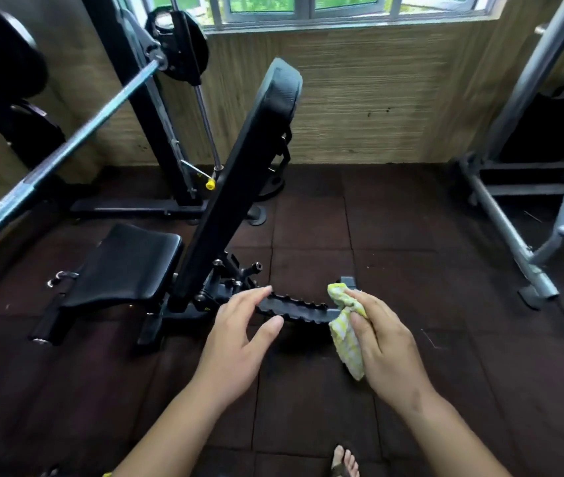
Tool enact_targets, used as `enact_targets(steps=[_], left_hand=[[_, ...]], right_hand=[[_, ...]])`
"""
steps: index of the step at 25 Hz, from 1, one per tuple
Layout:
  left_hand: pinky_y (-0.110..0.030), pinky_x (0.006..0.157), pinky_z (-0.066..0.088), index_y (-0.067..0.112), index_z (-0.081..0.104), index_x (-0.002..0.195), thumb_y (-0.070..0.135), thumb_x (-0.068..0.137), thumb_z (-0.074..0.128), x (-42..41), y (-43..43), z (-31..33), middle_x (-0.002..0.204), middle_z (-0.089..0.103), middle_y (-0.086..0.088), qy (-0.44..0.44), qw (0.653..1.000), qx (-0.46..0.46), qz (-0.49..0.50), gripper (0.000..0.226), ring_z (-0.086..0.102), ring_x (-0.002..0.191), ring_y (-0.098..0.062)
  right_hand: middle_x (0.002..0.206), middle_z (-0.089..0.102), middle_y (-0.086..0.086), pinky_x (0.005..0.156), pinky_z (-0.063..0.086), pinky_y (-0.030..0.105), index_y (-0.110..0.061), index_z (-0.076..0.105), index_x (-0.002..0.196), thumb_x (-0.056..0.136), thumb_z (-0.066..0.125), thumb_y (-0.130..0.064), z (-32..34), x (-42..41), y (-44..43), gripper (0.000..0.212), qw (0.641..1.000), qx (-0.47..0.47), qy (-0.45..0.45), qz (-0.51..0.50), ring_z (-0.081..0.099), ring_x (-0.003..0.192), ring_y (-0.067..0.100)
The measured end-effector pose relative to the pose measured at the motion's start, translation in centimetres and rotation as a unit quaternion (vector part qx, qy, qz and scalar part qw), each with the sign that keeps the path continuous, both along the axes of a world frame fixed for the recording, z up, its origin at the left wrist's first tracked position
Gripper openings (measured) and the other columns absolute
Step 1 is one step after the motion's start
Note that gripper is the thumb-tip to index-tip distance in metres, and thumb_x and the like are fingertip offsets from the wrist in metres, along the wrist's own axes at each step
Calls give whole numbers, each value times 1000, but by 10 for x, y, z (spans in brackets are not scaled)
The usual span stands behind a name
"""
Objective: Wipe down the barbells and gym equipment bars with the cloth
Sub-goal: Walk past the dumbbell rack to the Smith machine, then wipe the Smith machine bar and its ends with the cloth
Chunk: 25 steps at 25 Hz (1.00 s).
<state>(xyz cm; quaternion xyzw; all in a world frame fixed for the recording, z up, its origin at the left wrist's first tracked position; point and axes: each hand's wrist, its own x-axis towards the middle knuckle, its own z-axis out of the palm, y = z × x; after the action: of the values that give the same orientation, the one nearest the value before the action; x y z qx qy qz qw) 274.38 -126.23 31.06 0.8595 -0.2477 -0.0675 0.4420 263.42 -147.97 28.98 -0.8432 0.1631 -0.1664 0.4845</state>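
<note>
My right hand (382, 342) is closed around a bunched yellow-and-white checked cloth (344, 330), low in the middle of the view. The cloth sits at the right end of the black notched adjustment bar (294, 306) of a weight bench. My left hand (239, 335) hovers open with fingers spread over the bar's left end, holding nothing. A long steel barbell (77, 139) with black plates (177, 46) runs diagonally across the upper left, resting on a black rack.
The black adjustable bench has its backrest (239, 173) raised and its seat pad (129, 263) to the left. A grey steel frame (514, 235) stands at the right. Dark rubber floor tiles (411, 270) spread below, a window wall behind. A sandalled foot (344, 461) shows at the bottom.
</note>
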Motion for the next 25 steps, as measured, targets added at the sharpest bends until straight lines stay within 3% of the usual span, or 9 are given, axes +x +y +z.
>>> enact_targets(steps=[7,15,21,25], left_hand=[[-27,109,38,41,50,139,49,91,55,52,-30,25,137,48,31,-22,995,-12,100,48,38,134,3],[-39,111,40,40,51,138,55,88,52,113,26,46,136,49,29,-60,969,-35,238,52,40,135,-2],[-26,110,36,40,52,137,56,87,51,168,101,57,135,48,31,-85,946,-38,310,52,39,134,1],[-17,108,29,38,52,137,57,88,50,201,157,66,136,48,31,-94,935,-30,341,53,37,135,2]], right_hand=[[139,55,-22,112,41,42,-43,54,136,104,49,-24,32,113,-32,37,990,-21,-43,129,47,135,5],[140,56,-19,112,42,43,-40,53,138,104,45,-32,54,231,23,37,958,-33,-86,270,49,135,8],[140,57,-21,113,41,41,-40,55,138,104,48,-20,74,319,106,39,930,-25,-113,350,49,136,9],[140,58,-18,113,41,43,-36,56,138,105,46,-25,84,373,166,37,916,-19,-135,378,50,136,10]])
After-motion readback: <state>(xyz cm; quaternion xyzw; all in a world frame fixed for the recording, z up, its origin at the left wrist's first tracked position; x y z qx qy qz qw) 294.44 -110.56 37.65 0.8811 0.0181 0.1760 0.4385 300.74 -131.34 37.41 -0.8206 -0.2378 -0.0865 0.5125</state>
